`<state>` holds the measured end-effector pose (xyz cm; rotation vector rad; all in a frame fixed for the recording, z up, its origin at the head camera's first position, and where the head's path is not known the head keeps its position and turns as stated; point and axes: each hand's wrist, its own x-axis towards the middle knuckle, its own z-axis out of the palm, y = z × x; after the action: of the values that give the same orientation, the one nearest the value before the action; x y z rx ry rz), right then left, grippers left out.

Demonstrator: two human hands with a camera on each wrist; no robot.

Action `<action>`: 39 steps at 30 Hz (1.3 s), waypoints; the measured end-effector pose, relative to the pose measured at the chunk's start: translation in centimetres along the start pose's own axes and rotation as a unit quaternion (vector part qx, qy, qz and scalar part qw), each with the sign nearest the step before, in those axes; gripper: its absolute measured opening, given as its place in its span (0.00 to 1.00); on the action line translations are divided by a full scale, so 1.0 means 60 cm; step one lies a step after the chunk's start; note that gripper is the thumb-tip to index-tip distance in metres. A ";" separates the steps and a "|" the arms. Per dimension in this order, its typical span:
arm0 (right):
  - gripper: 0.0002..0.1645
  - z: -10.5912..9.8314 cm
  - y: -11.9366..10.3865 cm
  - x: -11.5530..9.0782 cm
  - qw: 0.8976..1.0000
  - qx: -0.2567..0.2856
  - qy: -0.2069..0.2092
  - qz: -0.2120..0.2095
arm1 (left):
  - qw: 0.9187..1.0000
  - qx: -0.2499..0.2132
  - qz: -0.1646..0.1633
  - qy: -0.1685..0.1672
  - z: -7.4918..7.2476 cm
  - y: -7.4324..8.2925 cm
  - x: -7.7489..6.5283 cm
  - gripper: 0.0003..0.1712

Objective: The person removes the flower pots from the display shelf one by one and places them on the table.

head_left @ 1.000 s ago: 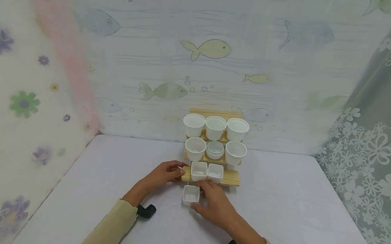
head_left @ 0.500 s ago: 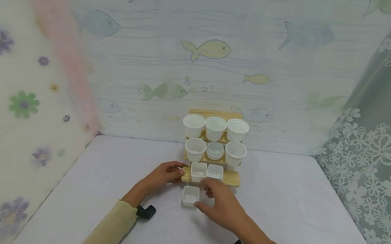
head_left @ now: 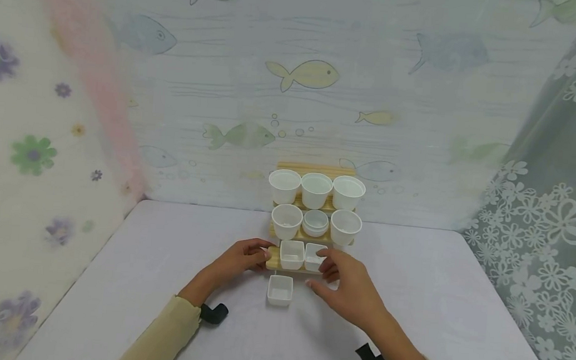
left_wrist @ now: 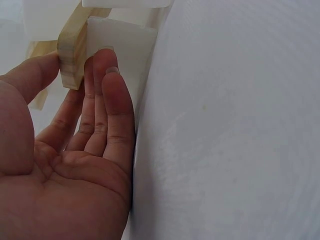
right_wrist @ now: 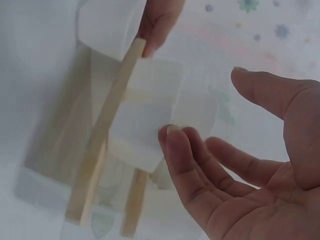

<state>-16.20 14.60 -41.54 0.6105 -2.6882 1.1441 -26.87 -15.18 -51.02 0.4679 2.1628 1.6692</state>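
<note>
A tiered wooden rack point(head_left: 273, 258) bears white cups, with two square cups side by side on its lowest board, a left one point(head_left: 291, 255) and a right one point(head_left: 314, 257). My left hand point(head_left: 236, 260) holds the left end of that board, its thumb against the wood and its fingers reaching beside a whitish panel point(left_wrist: 120, 40) under it. My right hand point(head_left: 353, 288) hovers at the right square cup, index fingertip over its rim in the head view, thumb spread apart. A third square cup point(head_left: 279, 291) stands on the table in front of the rack.
Round white cups point(head_left: 285, 186) fill the top tier. The middle tier has two tall round cups point(head_left: 286, 222) around a shorter one point(head_left: 315, 223). A white cloth point(head_left: 176, 339) covers the table. Behind the rack rises a fish-patterned wall point(head_left: 214, 85).
My right hand has moved from beside the cup on the table up and right to the right square cup. My left hand stays at the board's end.
</note>
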 end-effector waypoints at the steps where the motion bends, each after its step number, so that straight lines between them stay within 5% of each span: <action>1: 0.32 -0.003 0.002 0.001 1.000 -0.002 0.005 0.001 | 1.000 -0.001 0.001 0.000 0.000 0.001 0.000 0.27; 10: 0.32 -0.018 0.023 0.011 1.000 -0.002 0.028 -0.008 | 1.000 0.006 -0.002 -0.001 -0.001 0.005 -0.001 0.27; 24: 0.34 0.000 0.048 0.050 0.999 0.006 0.039 0.025 | 1.000 0.008 0.001 -0.022 -0.038 0.002 0.038 0.27; 39: 0.35 0.026 0.077 0.065 0.998 0.023 0.053 0.015 | 1.000 0.008 0.015 -0.024 -0.040 -0.007 0.047 0.27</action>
<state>-21.66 15.19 -44.51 0.5017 -2.5973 1.2144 -30.54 -16.00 -51.11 0.5430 2.1456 1.6411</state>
